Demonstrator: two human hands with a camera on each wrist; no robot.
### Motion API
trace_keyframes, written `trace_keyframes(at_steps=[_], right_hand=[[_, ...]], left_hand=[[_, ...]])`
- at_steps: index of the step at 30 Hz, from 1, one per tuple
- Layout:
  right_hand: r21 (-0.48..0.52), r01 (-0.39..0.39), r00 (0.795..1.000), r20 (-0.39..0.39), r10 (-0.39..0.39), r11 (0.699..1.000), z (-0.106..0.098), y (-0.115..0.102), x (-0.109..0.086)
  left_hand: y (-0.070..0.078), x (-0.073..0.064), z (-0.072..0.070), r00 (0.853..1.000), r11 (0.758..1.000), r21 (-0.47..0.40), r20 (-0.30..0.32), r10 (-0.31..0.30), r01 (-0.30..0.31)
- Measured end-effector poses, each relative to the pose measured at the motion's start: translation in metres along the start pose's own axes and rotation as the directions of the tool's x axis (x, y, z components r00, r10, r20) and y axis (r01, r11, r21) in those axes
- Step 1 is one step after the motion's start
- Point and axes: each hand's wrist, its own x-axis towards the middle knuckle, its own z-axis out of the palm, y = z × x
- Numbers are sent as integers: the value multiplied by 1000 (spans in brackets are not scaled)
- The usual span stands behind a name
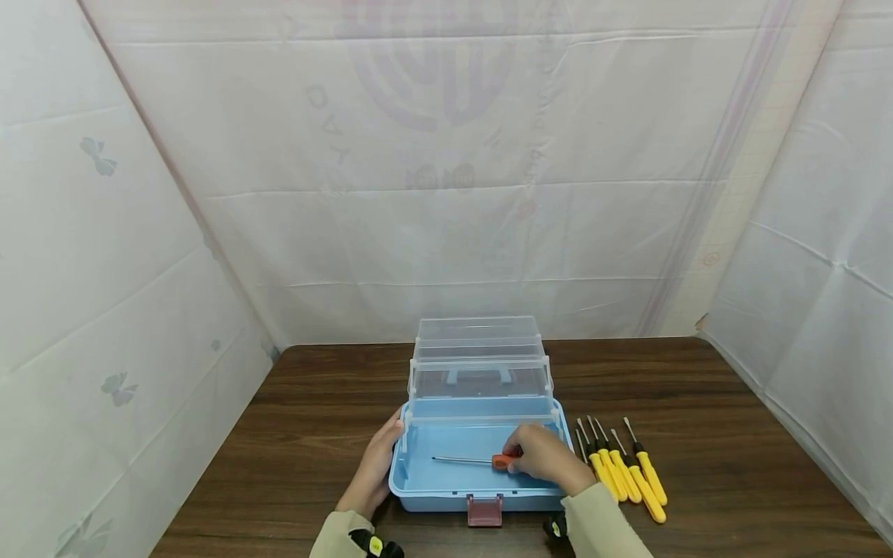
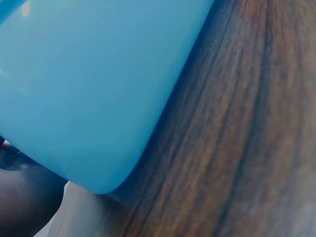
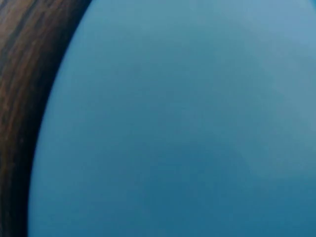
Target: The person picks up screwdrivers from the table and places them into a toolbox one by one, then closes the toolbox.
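A light-blue plastic toolbox (image 1: pixel 429 494) stands on the table, its clear lid (image 1: pixel 481 337) tilted back. My left hand (image 1: pixel 377 465) rests along the left side of the box, fingers fairly straight against it. In the left wrist view the blue wall (image 2: pixel 98 89) fills much of the picture, with part of the hand (image 2: pixel 29 197) at the lower left. Over the box's inside, my right hand (image 1: pixel 547 456) pinches a screwdriver (image 1: pixel 499 462) by its orange-red handle. Its metal shaft points left. The right wrist view shows only the blue box wall (image 3: pixel 163 118) and some table.
Several yellow-handled screwdrivers (image 1: pixel 649 469) lie side by side on the dark wooden table (image 1: pixel 314 434), right of the box. A reddish latch (image 1: pixel 484 511) hangs down at the box's front. Whitish sheets (image 1: pixel 446 232) hang behind the table and on both sides.
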Motion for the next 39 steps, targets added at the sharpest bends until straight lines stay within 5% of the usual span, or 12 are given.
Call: trace_keyframes(at_steps=[39], right_hand=[[11, -26, 999, 21, 25, 1000, 4, 0, 1]], left_hand=[[-1, -2, -1, 1000, 1000, -4, 11, 16, -16]])
